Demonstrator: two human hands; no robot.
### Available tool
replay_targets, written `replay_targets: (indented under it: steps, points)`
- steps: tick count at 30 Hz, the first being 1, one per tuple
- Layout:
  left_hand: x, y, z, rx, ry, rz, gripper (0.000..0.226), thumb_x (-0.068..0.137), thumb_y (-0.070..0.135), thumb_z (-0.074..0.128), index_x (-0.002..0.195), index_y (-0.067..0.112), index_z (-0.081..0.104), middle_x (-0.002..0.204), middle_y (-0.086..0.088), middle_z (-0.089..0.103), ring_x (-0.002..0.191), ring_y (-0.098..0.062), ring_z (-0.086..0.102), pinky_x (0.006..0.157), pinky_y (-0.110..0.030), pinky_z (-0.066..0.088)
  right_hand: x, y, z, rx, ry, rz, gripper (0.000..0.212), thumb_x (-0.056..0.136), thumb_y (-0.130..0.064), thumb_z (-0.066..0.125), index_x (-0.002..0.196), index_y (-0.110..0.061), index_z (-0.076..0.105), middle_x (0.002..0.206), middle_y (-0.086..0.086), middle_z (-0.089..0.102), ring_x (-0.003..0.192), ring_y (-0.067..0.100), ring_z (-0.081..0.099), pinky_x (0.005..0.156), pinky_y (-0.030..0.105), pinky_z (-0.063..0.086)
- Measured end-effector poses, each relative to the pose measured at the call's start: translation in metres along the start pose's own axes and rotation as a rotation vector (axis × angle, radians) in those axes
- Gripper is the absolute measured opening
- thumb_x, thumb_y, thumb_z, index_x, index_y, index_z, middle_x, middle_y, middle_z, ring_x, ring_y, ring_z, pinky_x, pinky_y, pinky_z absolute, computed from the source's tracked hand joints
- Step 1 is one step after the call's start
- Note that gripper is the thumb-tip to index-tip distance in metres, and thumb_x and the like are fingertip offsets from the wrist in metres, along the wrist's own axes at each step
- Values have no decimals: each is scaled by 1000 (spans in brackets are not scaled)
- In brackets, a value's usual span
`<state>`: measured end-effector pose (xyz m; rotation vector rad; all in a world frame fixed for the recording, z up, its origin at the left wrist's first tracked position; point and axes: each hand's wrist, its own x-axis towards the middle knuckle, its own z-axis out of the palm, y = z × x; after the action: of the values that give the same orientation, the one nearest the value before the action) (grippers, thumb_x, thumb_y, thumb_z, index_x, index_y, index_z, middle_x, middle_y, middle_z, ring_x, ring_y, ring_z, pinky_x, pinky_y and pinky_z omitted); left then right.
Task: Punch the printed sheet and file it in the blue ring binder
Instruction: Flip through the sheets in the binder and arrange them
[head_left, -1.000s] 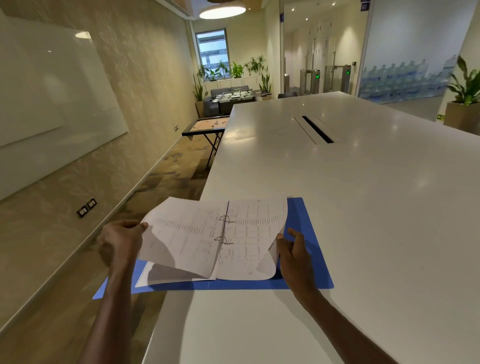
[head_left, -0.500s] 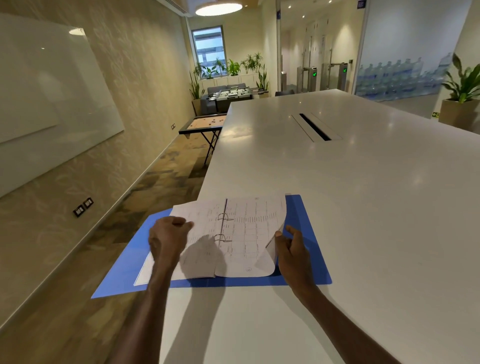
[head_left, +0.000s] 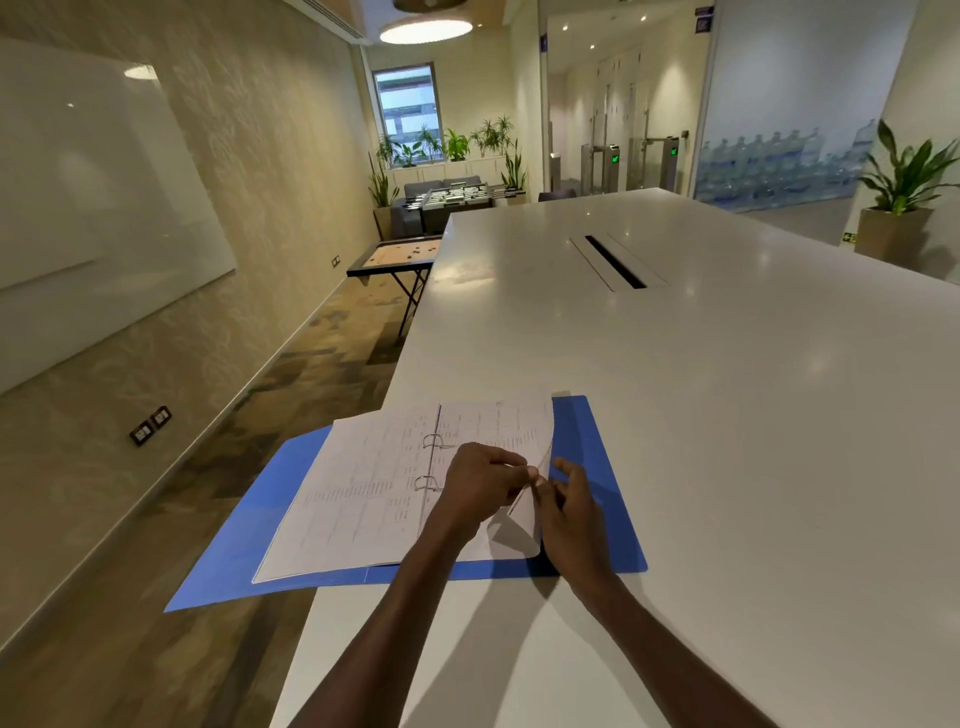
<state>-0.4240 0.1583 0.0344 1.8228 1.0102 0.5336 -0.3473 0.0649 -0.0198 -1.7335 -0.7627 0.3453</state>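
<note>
The blue ring binder (head_left: 582, 441) lies open at the near left corner of the white table (head_left: 727, 415), its left cover hanging past the table's edge. Printed sheets (head_left: 363, 493) sit on both sides of its two metal rings (head_left: 431, 441). My left hand (head_left: 483, 483) reaches across the rings and pinches the lifted right edge of the right-hand sheet (head_left: 498, 426). My right hand (head_left: 571, 504) rests beside it on the same curled edge, fingers touching the paper. No punch is in view.
A cable slot (head_left: 615, 262) runs along the table's middle. Left of the table is open floor, with a small game table (head_left: 395, 257) and a football table (head_left: 452, 197) further back. A potted plant (head_left: 898, 208) stands at the far right.
My left hand let go of the left-hand sheet, which now lies flat, and moved right across the rings to the right sheet's edge. My right hand stayed at that edge.
</note>
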Motion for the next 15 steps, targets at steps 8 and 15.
replay_targets:
  steps: [8,15]
  points:
    - [-3,-6,7,-2,8,-7,11,85,24,73,77,16,72,75,2,71,63,-5,68,62,-19,56,3,9,4,-34,1,-30,26,101,-23,40,123,-17,53,117,2,63,92,9,62,61,6,48]
    - [-6,-4,5,-59,69,14,18,79,19,79,67,23,66,70,7,67,51,3,65,56,-16,54,6,12,5,-26,26,7,27,102,-27,37,125,-20,48,117,0,61,98,15,66,59,11,49]
